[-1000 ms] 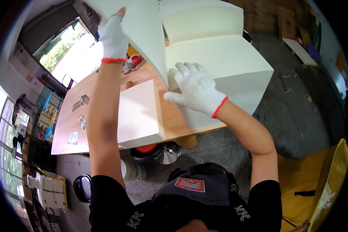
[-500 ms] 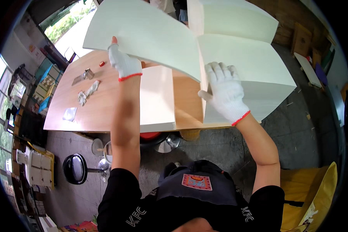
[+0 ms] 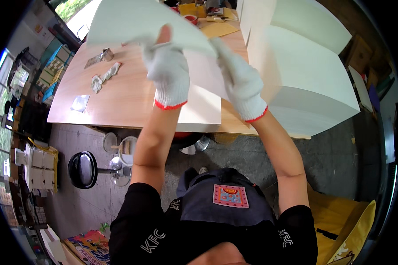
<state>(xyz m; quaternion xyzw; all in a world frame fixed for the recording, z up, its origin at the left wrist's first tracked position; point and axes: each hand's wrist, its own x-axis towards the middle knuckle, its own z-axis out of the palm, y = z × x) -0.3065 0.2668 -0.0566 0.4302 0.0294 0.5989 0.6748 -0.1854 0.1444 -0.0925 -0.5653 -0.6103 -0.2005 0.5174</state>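
Note:
A large white sheet [image 3: 139, 22] is raised above the table, tilted and blurred. My left hand [image 3: 168, 73], in a white knit glove with a red cuff, grips its near edge, the bare thumb on top. My right hand [image 3: 242, 84], gloved alike, is at the sheet's right corner, its fingers closed along the edge and smeared by motion. Below the sheet lies a low white stack [image 3: 201, 112] at the table's front edge. A tall stack of white sheets [image 3: 311, 59] stands right of my right hand.
On the wooden table [image 3: 115, 99] lie a crumpled glove [image 3: 102, 78], a metal tin [image 3: 106, 54] and a small clear packet [image 3: 79, 103]. Tape [image 3: 191, 19] and yellow papers [image 3: 219, 29] lie at the back. A black stool [image 3: 82, 169] stands left; a yellow bin [image 3: 347, 225] is lower right.
The right hand has left the tall stack's top and moved left to the sheet's right corner. My left hand has moved right along the near edge. The sheet has shifted left, uncovering the table's back.

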